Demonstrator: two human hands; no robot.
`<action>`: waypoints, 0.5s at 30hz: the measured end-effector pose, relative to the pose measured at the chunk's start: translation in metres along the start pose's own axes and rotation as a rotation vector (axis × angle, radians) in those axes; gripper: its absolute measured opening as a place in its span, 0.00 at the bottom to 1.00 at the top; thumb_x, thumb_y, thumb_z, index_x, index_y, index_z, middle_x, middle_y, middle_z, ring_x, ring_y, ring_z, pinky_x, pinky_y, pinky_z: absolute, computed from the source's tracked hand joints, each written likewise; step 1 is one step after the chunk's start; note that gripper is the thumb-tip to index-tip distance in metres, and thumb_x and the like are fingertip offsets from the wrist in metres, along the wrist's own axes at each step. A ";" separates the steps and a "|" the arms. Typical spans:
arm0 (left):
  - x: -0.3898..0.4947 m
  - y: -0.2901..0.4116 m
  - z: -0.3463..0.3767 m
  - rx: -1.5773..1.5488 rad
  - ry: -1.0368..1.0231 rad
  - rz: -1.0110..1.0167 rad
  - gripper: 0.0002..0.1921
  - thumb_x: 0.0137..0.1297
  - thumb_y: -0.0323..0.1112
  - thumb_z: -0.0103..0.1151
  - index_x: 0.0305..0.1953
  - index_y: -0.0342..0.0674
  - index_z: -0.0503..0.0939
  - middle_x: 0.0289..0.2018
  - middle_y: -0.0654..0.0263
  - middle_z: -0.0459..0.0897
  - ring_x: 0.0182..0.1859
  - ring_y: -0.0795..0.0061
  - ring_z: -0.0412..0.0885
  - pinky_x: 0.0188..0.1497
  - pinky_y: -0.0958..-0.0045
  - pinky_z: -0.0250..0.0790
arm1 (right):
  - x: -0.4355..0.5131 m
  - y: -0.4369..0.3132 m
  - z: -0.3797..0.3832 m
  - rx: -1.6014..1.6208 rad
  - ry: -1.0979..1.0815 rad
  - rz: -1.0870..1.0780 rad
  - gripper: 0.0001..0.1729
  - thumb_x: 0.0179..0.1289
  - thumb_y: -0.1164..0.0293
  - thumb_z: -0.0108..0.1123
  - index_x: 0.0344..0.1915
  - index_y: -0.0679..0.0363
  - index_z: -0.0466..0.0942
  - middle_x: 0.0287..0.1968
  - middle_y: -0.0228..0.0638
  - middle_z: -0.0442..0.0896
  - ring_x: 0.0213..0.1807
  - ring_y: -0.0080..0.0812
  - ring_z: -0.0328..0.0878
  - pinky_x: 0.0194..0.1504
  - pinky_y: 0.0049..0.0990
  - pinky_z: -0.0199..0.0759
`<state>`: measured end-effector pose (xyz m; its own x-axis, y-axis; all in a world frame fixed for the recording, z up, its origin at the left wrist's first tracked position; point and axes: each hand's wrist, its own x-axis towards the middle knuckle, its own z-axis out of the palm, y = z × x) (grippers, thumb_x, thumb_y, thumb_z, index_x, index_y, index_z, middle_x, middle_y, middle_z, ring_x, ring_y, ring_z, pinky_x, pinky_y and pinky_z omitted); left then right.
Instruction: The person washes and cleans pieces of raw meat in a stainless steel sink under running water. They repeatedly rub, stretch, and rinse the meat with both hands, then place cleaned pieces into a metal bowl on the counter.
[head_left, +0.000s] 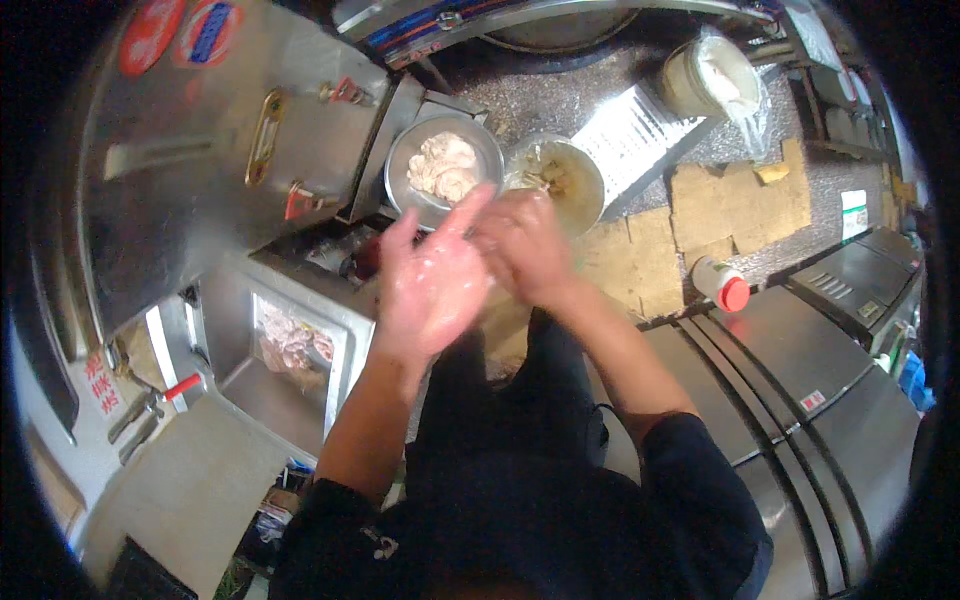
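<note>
My left hand (439, 281) is held palm up, wet and shiny, with its fingers spread and nothing in it. Close against its right side is my right hand (525, 244), blurred, its fingers bent near the left hand's fingers; whether it holds anything is not clear. Just beyond the left fingertips stands a round metal bowl (391, 176) with a pale lump of what looks like raw meat or dough (444, 165). To its right, beyond the right hand, a second round bowl (592, 199) contains cloudy liquid and some brownish pieces.
A metal sink (225, 341) with raw meat (292, 337) lies left, near a cutting board (191, 480) and knives (139, 427). Flattened cardboard (739, 202), a plastic-lined bucket (709, 75) and a red-lidded jar (720, 283) are at right. Steel cabinets (780, 337) stand lower right.
</note>
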<state>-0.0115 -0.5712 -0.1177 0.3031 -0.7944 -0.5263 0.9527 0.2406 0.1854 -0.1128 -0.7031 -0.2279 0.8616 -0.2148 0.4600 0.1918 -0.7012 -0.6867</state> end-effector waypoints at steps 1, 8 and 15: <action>0.023 -0.008 -0.009 0.057 -0.033 -0.037 0.48 0.74 0.69 0.40 0.80 0.35 0.53 0.74 0.42 0.64 0.76 0.49 0.63 0.80 0.54 0.50 | -0.023 0.040 0.002 -0.108 -0.185 0.180 0.20 0.60 0.70 0.70 0.52 0.58 0.80 0.54 0.45 0.80 0.57 0.54 0.76 0.59 0.48 0.69; 0.098 -0.012 -0.068 -0.023 0.040 -0.069 0.47 0.73 0.67 0.45 0.76 0.30 0.57 0.78 0.34 0.53 0.80 0.39 0.53 0.81 0.40 0.45 | -0.145 0.213 0.068 -0.178 -0.101 0.589 0.24 0.76 0.69 0.54 0.68 0.64 0.73 0.72 0.60 0.71 0.74 0.60 0.67 0.73 0.47 0.64; -0.052 0.050 -0.064 -0.127 -0.054 0.212 0.42 0.76 0.64 0.42 0.72 0.27 0.68 0.72 0.40 0.71 0.75 0.42 0.68 0.78 0.46 0.57 | -0.012 0.075 0.035 -0.098 -0.430 0.628 0.22 0.79 0.58 0.55 0.38 0.67 0.83 0.38 0.61 0.85 0.43 0.64 0.83 0.44 0.53 0.75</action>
<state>0.0222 -0.4826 -0.1340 0.4984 -0.7466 -0.4407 0.8638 0.4708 0.1793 -0.0919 -0.7293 -0.3048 0.9060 -0.3234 -0.2732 -0.4193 -0.5965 -0.6844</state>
